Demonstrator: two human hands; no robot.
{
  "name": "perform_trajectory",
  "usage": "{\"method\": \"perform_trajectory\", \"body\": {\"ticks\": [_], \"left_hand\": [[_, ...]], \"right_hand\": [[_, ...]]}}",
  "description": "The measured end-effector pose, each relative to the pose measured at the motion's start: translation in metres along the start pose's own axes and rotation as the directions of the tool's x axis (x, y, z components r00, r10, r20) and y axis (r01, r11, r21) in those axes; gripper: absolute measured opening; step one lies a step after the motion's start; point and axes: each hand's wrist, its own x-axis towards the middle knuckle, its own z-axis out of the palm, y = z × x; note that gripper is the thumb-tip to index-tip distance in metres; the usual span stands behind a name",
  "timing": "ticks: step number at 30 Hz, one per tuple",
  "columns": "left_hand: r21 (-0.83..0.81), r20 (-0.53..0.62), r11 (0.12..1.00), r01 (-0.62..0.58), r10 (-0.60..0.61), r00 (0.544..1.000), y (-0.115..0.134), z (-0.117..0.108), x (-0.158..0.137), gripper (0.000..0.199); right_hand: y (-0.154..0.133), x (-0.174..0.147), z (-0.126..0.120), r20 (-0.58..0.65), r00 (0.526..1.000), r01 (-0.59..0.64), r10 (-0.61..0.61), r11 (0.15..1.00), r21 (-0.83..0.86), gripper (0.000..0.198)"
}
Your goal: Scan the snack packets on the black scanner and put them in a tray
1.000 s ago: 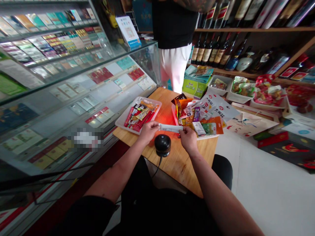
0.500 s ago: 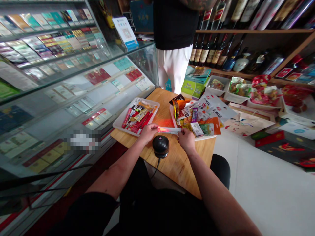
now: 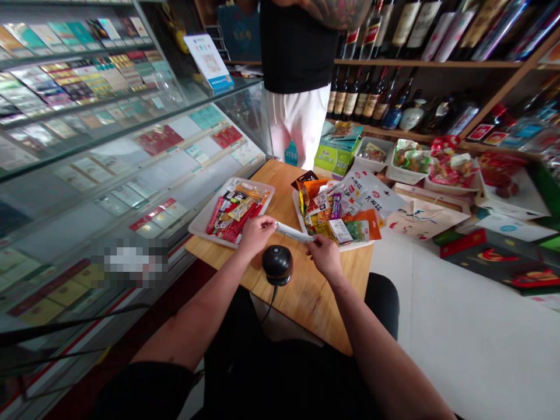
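Observation:
A narrow, pale snack packet (image 3: 294, 233) is stretched between my two hands above the wooden table. My left hand (image 3: 258, 233) pinches its left end, and my right hand (image 3: 325, 254) pinches its right end, which sits slightly lower. Just in front of the packet, on my side, stands a black barcode scanner (image 3: 277, 264) with a cable. Beyond my left hand lies a white tray (image 3: 198, 226) of red and yellow snack sticks. By my right hand is another white tray (image 3: 361, 245), heaped with colourful snack bags.
The wooden table (image 3: 306, 291) sits between a glass display counter (image 3: 131, 151) on the left and pale floor on the right. A person (image 3: 297, 64) stands behind it. Wine bottles (image 3: 363, 96) line the shelves, with snack bins (image 3: 406, 172) below.
The red scanner light on the packet and table is gone. The packet has tilted, its left end now higher and its printed side less visible. The whole view has shifted slightly.

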Motion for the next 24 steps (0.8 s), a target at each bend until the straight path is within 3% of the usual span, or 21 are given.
{"method": "perform_trajectory", "body": {"ticks": [4, 9, 17, 24], "left_hand": [[0.036, 0.030, 0.996, -0.085, 0.084, 0.996, 0.020, 0.004, 0.000, 0.019], [0.024, 0.066, 0.989, -0.148, 0.146, 0.987, 0.045, 0.021, 0.004, 0.019], [-0.173, 0.163, 0.973, -0.150, 0.178, 0.970, 0.077, 0.050, 0.012, 0.024], [-0.177, 0.161, 0.975, -0.134, 0.163, 0.973, 0.074, 0.043, 0.004, 0.023]], "right_hand": [[-0.002, -0.009, -0.010, -0.112, 0.972, 0.185, -0.208, 0.964, -0.189, 0.022], [-0.005, -0.017, -0.023, -0.167, 0.950, 0.227, -0.266, 0.949, -0.220, 0.019], [-0.005, -0.017, -0.055, -0.408, 0.901, 0.041, -0.147, 0.965, -0.258, 0.027], [0.003, -0.003, -0.077, -0.516, 0.856, -0.089, -0.018, 0.979, -0.182, 0.031]]}}
